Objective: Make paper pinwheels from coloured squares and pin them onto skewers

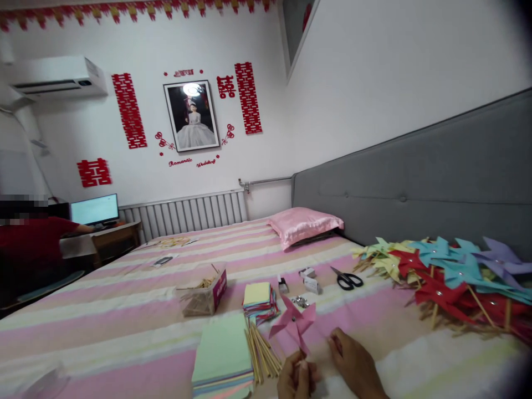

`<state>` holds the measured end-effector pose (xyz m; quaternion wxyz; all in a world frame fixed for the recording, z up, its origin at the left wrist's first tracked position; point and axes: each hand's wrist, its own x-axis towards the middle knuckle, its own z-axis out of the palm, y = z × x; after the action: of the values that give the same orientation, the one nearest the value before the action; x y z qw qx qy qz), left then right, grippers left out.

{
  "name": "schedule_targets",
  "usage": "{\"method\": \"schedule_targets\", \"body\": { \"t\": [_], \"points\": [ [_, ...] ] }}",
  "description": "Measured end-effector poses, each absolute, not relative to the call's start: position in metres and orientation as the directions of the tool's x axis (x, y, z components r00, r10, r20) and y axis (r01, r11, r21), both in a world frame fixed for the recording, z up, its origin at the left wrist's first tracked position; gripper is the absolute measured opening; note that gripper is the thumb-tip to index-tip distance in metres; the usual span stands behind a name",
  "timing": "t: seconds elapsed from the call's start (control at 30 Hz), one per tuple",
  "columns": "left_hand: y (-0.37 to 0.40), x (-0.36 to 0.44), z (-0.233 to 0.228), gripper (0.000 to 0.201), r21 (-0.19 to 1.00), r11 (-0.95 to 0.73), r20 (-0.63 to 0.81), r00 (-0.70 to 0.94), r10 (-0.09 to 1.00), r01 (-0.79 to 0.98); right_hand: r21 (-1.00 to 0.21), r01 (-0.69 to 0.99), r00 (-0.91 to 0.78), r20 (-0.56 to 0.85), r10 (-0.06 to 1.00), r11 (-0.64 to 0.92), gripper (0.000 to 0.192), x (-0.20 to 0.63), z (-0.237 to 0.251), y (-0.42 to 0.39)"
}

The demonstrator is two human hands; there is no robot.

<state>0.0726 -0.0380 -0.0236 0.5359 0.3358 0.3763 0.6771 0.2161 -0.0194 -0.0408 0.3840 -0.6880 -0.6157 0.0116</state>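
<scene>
My left hand sits at the bottom edge, closed on the lower part of a pink paper pinwheel that stands tilted above it. My right hand rests just to the right of the pinwheel with fingers curled; I cannot tell whether it holds anything small. A bundle of wooden sticks lies left of my left hand, beside a stack of pastel paper sheets. A smaller stack of coloured paper squares lies behind the pinwheel.
Several finished pinwheels are piled at the right along the grey headboard. Black scissors, small pins and a box of sticks lie on the striped bed. A person in red sits at a desk far left.
</scene>
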Motion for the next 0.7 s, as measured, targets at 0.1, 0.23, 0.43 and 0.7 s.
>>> {"method": "schedule_targets", "body": {
  "t": [0.1,0.23,0.43,0.7],
  "points": [
    [-0.043,0.069,-0.017,0.05,0.881,-0.095,0.015,-0.173,0.985,-0.464,-0.541,0.839,0.25,0.466,0.849,0.05,0.023,0.217,-0.04,-0.019],
    [-0.051,0.061,-0.006,0.052,0.89,-0.051,-0.022,-0.156,0.988,-0.453,-0.55,0.834,0.262,0.474,0.841,0.05,0.023,0.217,-0.039,-0.02],
    [-0.061,0.054,0.01,0.053,0.887,-0.025,-0.051,-0.151,0.987,-0.461,-0.594,0.801,0.276,0.482,0.832,0.078,0.024,0.215,-0.032,-0.024],
    [-0.067,0.055,0.016,0.056,0.901,0.007,-0.078,-0.146,0.986,-0.435,-0.775,0.621,0.337,0.403,0.851,0.121,0.023,0.217,-0.022,-0.032]
  ]
}}
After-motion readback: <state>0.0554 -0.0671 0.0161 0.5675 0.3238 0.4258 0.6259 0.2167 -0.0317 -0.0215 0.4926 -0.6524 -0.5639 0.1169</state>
